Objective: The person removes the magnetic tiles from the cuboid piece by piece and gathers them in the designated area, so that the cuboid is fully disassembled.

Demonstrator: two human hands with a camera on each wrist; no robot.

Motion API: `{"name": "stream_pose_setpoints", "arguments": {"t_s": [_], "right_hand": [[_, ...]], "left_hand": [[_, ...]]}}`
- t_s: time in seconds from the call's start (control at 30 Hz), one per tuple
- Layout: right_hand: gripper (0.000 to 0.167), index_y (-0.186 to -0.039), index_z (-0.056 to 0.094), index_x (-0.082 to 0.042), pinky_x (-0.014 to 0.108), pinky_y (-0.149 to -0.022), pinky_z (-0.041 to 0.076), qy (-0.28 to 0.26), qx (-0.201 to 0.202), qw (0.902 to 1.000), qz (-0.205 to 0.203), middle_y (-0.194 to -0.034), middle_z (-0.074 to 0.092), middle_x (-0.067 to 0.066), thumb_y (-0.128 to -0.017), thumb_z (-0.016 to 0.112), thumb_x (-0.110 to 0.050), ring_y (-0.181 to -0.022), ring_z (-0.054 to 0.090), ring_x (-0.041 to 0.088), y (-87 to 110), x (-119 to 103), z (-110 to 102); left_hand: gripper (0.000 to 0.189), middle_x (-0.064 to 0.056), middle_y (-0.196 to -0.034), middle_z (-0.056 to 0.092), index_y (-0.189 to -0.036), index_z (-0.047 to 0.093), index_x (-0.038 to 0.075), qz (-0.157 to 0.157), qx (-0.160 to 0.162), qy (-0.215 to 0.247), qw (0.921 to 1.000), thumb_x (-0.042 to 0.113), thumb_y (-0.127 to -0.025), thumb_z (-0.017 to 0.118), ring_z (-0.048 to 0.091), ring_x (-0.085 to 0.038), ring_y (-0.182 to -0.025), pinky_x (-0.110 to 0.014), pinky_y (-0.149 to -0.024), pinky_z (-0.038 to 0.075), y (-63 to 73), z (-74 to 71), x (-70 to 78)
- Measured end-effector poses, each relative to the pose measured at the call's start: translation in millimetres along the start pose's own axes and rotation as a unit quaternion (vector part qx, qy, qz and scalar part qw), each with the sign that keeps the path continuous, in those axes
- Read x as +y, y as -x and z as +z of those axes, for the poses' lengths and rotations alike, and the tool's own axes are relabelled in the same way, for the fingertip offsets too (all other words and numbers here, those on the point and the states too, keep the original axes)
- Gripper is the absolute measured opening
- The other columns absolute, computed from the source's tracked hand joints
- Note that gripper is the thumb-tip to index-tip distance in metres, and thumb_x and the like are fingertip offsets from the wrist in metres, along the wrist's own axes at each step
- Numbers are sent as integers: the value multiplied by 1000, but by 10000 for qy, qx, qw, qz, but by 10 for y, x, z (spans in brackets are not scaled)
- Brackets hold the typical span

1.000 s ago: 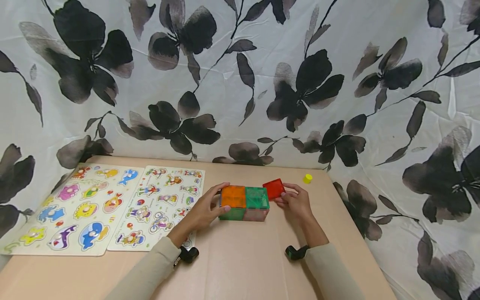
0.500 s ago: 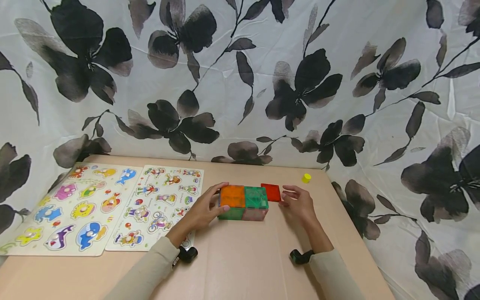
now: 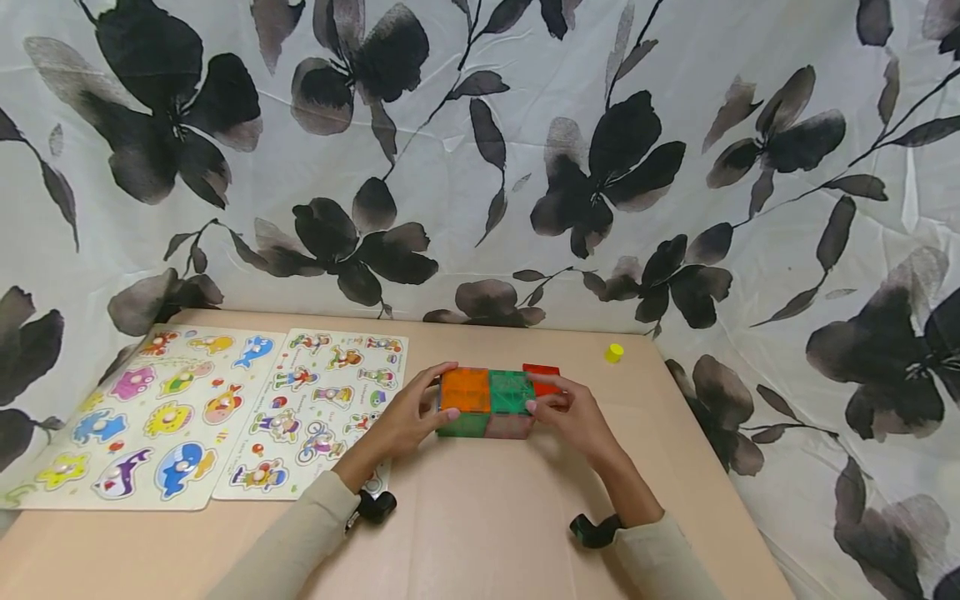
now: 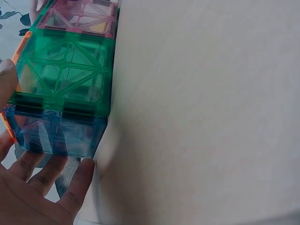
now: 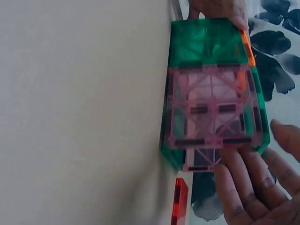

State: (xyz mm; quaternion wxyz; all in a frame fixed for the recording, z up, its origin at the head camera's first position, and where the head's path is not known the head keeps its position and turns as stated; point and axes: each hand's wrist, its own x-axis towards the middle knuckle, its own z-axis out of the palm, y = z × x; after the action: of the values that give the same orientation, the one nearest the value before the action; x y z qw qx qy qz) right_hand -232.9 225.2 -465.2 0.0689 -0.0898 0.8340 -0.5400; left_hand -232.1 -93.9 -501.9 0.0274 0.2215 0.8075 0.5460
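Tile block (image 3: 491, 404) is placed at mid-table, its long axis running left to right between the 2 hands. Its left end is taken by the left hand (image 3: 408, 417), its right end is met by the right hand (image 3: 577, 417). Red tile (image 3: 542, 369) is located just behind and to the right of the block, partly covered by the right fingers; the right hand is the nearer of the 2.

Left: thumb is set at the front top corner, fingers spread against blue end tile (image 4: 56, 133); the end is gripped between them. Right: fingers are held fairly straight, thumb well apart from them, fingertips laid at the right end beside pink tile (image 5: 211, 101); nothing is seen clamped. Firm contact of the right thumb cannot be confirmed. Red tile is seen apart from the right fingers in the right wrist view.
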Motion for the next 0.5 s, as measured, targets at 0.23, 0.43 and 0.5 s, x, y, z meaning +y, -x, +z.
{"name": "stream_pose_setpoints", "arguments": {"t_s": [0.23,0.43,0.5], "right_hand": [[38,-135,72,-14,28,-81,62,-68,179,9997,-147,-102,78,15,-97,78,-11,-89,74,31,18,-56,50],[32,-129,76,-11,31,-80,65,-244,335,9985,-350,-102,75,19,-97,78,-11,-86,73,37,13,-161,49],[30,-126,77,-11,29,-80,64,-192,400,9982,-394,-101,75,18,-97,78,-10,-88,73,40,11,-202,49]], "left_hand": [[74,-7,-170,37,-163,38,30,-34,-18,51,10000,25,-100,76,42,-40,-155,-62,-114,48,-14,9,-7],[74,-7,-170,38,-164,38,27,-23,-1,-11,10000,25,-100,76,42,-40,-155,-64,-113,48,-13,5,11],[74,-7,-170,38,-164,38,28,-46,-1,-31,10000,25,-101,76,42,-39,-155,-63,-114,48,-9,3,10]]}}
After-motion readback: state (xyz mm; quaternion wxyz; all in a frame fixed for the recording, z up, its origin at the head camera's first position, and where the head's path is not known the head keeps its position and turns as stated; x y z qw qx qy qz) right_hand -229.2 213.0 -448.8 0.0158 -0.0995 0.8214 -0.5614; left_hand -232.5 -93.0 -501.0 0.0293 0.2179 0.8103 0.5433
